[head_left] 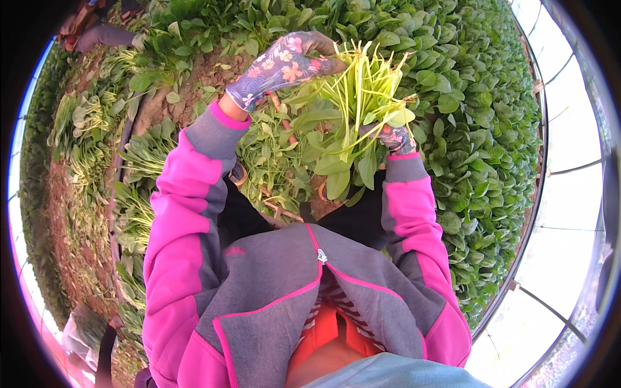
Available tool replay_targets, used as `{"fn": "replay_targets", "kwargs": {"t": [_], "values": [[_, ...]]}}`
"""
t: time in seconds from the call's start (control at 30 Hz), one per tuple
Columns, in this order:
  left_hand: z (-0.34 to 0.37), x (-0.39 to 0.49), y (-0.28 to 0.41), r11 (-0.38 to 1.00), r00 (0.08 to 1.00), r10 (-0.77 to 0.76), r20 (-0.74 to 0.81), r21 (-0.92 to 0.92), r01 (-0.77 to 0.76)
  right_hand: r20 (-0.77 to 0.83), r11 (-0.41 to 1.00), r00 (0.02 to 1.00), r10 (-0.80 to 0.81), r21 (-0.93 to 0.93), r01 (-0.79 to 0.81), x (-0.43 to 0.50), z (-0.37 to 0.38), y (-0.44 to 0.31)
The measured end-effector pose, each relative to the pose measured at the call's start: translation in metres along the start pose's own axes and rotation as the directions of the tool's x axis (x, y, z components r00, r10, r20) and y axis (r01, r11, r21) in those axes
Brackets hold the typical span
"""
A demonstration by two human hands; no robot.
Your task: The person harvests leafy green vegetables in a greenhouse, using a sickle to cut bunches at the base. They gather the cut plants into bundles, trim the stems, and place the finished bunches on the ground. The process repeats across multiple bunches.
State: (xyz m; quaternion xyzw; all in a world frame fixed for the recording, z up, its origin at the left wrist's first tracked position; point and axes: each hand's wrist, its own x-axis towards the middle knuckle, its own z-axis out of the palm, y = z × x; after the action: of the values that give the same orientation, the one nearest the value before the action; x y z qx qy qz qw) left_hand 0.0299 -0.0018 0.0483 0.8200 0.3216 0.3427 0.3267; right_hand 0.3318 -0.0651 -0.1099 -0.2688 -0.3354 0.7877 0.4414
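Note:
In front of me a bunch of leafy greens [359, 92], which looks like spinach, hangs leaves down with its pale stems and root ends upward. My right hand [395, 138], in a floral-patterned glove, is shut around the bunch from the right, partly covered by leaves and stems. My left hand [291, 63], in a matching glove with a soiled finger area, is at the upper left of the bunch. Its thumb and curved fingers reach the stem ends; whether they pinch any stem is unclear. Loose leafy plants [271, 150] lie below, between my knees.
Dense leafy plants [485, 160] grow on the right, beside translucent greenhouse film [572, 194]. Bundles of greens [140, 213] lie along a dark hose [125, 140] on the left. A reddish-brown rod [284, 116] is under my hands. Another person's leg [104, 39] shows upper left.

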Motion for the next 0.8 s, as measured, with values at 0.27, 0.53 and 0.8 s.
{"fn": "replay_targets", "kwargs": {"t": [0.27, 0.53, 0.8], "values": [[-0.003, -0.003, -0.053, 0.666, 0.962, -0.274, -0.017, -0.725, 0.177, 0.087, 0.996, 0.996, 0.022, 0.086, -0.03, 0.038, -0.024, -0.011], [-0.044, -0.003, -0.081, 1.0, 0.994, -0.01, -0.111, 0.026, 0.013, 0.045, 0.998, 0.998, 0.049, 0.036, -0.05, 0.043, -0.031, -0.024], [0.012, -0.005, -0.084, 0.891, 0.998, 0.021, 0.055, -0.455, 0.006, 0.044, 0.995, 0.994, 0.101, 0.019, -0.101, 0.043, -0.028, -0.018]]}}
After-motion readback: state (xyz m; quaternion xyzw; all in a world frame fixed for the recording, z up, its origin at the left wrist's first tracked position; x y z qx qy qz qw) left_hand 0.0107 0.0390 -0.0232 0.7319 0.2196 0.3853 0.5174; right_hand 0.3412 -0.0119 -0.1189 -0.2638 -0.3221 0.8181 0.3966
